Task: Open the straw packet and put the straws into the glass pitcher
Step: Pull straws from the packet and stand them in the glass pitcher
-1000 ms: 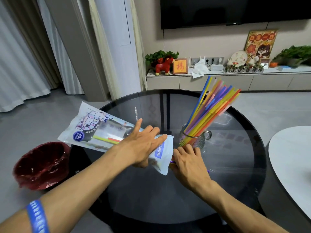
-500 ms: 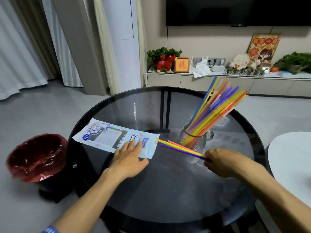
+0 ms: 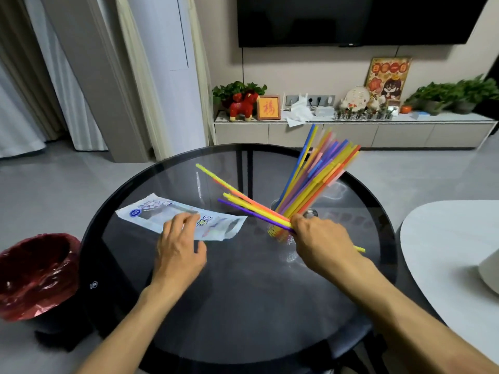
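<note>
The flat white and blue straw packet (image 3: pixel 167 215) lies on the round dark glass table (image 3: pixel 243 306). My left hand (image 3: pixel 179 251) rests on the packet's near edge, fingers spread. My right hand (image 3: pixel 321 244) grips a small bunch of straws (image 3: pixel 243 202), yellow, orange and purple, which point up and to the left. Right behind that hand stands the glass pitcher (image 3: pixel 289 247), partly hidden, holding several coloured straws (image 3: pixel 316 174) that fan up to the right.
A bin with a red liner (image 3: pixel 37 273) stands on the floor to the left of the table. A white table (image 3: pixel 448 255) is at the right. A low cabinet with ornaments and plants (image 3: pixel 351 130) runs along the far wall.
My right hand has pulled the last straws out of the packet and lifted them towards the pitcher. The packet now lies flat under my left hand.
</note>
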A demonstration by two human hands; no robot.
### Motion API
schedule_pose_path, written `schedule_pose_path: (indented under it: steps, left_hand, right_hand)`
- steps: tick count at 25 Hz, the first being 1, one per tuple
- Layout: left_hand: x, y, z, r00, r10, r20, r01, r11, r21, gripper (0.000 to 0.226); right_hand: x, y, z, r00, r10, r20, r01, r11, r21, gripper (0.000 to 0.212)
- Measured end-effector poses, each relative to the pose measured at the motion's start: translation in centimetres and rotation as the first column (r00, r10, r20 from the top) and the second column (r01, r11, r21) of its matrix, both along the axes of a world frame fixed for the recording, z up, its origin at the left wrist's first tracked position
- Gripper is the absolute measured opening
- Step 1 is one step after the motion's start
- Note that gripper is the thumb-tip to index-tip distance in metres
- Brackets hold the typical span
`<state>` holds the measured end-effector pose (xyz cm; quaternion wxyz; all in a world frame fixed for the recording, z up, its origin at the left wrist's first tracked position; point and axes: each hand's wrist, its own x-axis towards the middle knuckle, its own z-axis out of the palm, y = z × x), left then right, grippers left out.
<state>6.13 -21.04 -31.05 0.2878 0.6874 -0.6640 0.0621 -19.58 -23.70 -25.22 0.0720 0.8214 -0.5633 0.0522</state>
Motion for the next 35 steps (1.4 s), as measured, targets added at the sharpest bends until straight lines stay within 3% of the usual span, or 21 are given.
schedule_pose_path:
  steps: [1,2,4,6,9,11,13,14,15,16,17,18,20,22,23,26,30,32,35]
  left_hand:
    - [-1.1,0.4,0.9,0.993,-0.048,0.108,0.064,0.987,-0.15,0.06]
    - [-2.3,0.9,1.4,0.964,-0.108,0.244,0.159,0.967,-0.2,0.065]
    - [-4.8,1.8,1.8,0.879,-0.184,0.44,0.272,0.951,-0.147,0.07]
    - [-6.5,2.0,1.2,0.876,-0.21,0.435,0.273,0.958,-0.087,0.05]
    - [-6.5,1.6,1.9,0.939,-0.176,0.295,0.174,0.984,0.034,0.023]
    - [-5.8,1.5,3.0,0.986,-0.16,0.042,0.154,0.982,0.113,0.011]
    - [-5.2,1.4,4.5,0.923,-0.165,-0.347,0.19,0.981,0.037,0.012]
    - [-5.1,1.2,5.5,0.827,-0.222,-0.516,0.233,0.971,-0.045,0.016]
    - [-5.2,1.1,6.5,0.713,-0.317,-0.625,0.293,0.945,-0.146,0.017]
    - [-5.4,0.9,6.9,0.601,-0.42,-0.68,0.365,0.901,-0.234,0.016]
    - [-5.8,0.7,6.7,0.506,-0.492,-0.709,0.425,0.857,-0.291,0.014]
    - [-6.2,0.5,5.9,0.45,-0.514,-0.73,0.466,0.833,-0.299,0.013]
    - [-6.8,0.2,3.4,0.486,-0.475,-0.734,0.532,0.827,-0.183,0.018]
    - [-7.0,0.4,1.3,0.58,-0.475,-0.662,0.615,0.788,-0.027,0.027]
    - [-6.9,0.4,0.8,0.585,-0.473,-0.659,0.642,0.766,0.02,0.029]
    - [-5.9,0.3,0.7,0.52,-0.37,-0.77,0.692,0.711,0.127,0.026]
    - [-5.5,0.6,0.2,0.533,-0.306,-0.789,0.747,0.608,0.269,0.032]
    - [-6.0,0.7,0.7,0.481,-0.258,-0.838,0.787,0.548,0.283,0.036]
    - [-7.0,1.1,1.7,0.329,-0.162,-0.93,0.869,0.437,0.231,0.032]
  right_hand:
    - [0.0,0.1,0.3,0.998,0.046,-0.044,-0.046,0.999,0.0,0.013]
    - [0.1,0.2,0.5,0.991,0.114,-0.068,-0.114,0.993,0.008,0.014]
    - [0.8,0.5,0.8,0.959,0.279,-0.045,-0.279,0.96,0.009,0.012]
    - [1.5,0.8,1.0,0.928,0.362,-0.091,-0.366,0.93,-0.033,0.006]
    - [1.3,0.7,1.3,0.955,0.264,-0.133,-0.293,0.899,-0.326,0.02]
    - [1.0,1.1,2.9,0.974,0.225,0.029,-0.166,0.793,-0.587,0.035]
    - [0.9,1.7,4.9,0.899,0.307,0.313,-0.003,0.719,-0.695,0.051]
    - [0.9,1.8,5.5,0.785,0.369,0.497,0.046,0.765,-0.642,0.06]
    - [1.0,2.0,5.8,0.611,0.386,0.691,0.026,0.862,-0.506,0.067]
    - [1.3,2.0,5.6,0.415,0.324,0.85,-0.084,0.944,-0.319,0.071]
    - [1.8,2.1,5.1,0.243,0.211,0.947,-0.251,0.956,-0.149,0.073]
    - [2.3,2.1,4.3,0.146,0.105,0.984,-0.41,0.911,-0.036,0.071]
    - [3.2,1.7,2.6,0.11,0.043,0.993,-0.587,0.809,0.03,0.054]
    - [3.5,1.5,2.0,0.082,-0.016,0.997,-0.609,0.79,0.063,0.032]
    - [3.3,1.2,1.9,0.085,-0.05,0.995,-0.61,0.787,0.091,0.024]
    - [2.2,0.3,1.4,0.143,-0.094,0.985,-0.671,0.722,0.167,0.023]
    - [1.8,0.1,0.6,0.199,-0.2,0.959,-0.676,0.681,0.282,0.019]
    - [1.9,0.1,0.3,0.15,-0.237,0.96,-0.683,0.677,0.274,0.019]
    - [2.8,0.6,0.1,-0.026,-0.386,0.922,-0.793,0.57,0.216,0.017]
